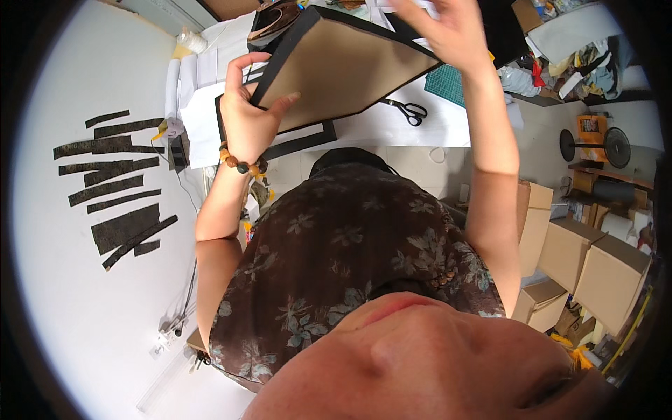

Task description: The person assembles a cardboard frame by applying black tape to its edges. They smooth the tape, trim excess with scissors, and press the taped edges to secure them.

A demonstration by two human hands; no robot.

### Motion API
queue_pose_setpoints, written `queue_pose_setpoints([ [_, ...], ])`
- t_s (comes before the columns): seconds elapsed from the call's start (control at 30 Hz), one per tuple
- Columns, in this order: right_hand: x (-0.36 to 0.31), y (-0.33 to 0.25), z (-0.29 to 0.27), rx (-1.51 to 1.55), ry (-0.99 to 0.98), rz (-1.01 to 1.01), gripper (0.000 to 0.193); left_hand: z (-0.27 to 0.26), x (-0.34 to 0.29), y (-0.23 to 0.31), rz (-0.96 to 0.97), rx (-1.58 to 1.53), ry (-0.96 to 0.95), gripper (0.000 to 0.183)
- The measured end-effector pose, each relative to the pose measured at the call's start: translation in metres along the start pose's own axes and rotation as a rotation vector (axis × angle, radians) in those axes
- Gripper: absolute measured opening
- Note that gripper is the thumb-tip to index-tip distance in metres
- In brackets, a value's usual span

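My left hand (253, 119) grips the left edge of a shallow cardboard box piece (343, 66), with the thumb on its tan inner face. Black strips cover its rims, and it is held tilted above the table. My right hand (458, 33) is raised by the piece's far right corner, fingers apart and partly cut off by the frame's upper edge. Under the piece lies a flat black frame (302, 140) on the white table surface. Black-handled scissors (411, 112) rest to its right, their blades partly hidden beneath the piece.
A green cutting mat (446, 85) lies on the table's right side. Rolled white sheets (187, 78) stand at the left. Several black strips (126, 183) stick to the left wall. Cardboard boxes (572, 253) are stacked at the right, below a black dumbbell-shaped object (591, 145).
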State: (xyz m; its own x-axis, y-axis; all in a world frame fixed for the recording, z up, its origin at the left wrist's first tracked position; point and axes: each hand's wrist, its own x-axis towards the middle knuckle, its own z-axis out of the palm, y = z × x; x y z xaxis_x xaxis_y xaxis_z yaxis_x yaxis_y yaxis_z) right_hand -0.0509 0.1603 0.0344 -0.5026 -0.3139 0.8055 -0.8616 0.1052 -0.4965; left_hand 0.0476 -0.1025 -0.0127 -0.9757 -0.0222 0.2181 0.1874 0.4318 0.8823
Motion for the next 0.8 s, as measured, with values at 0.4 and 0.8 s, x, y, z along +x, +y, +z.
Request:
queue_pose_setpoints([
  [0.4,0.024,-0.020,0.022,0.205,-0.292,0.114,0.016,-0.004,-0.002,-0.007,0.154,-0.019,-0.017,0.056],
  [0.8,-0.005,-0.035,0.051,-0.147,0.282,-0.071,0.018,0.010,-0.002,-0.007,0.175,-0.126,-0.034,0.061],
])
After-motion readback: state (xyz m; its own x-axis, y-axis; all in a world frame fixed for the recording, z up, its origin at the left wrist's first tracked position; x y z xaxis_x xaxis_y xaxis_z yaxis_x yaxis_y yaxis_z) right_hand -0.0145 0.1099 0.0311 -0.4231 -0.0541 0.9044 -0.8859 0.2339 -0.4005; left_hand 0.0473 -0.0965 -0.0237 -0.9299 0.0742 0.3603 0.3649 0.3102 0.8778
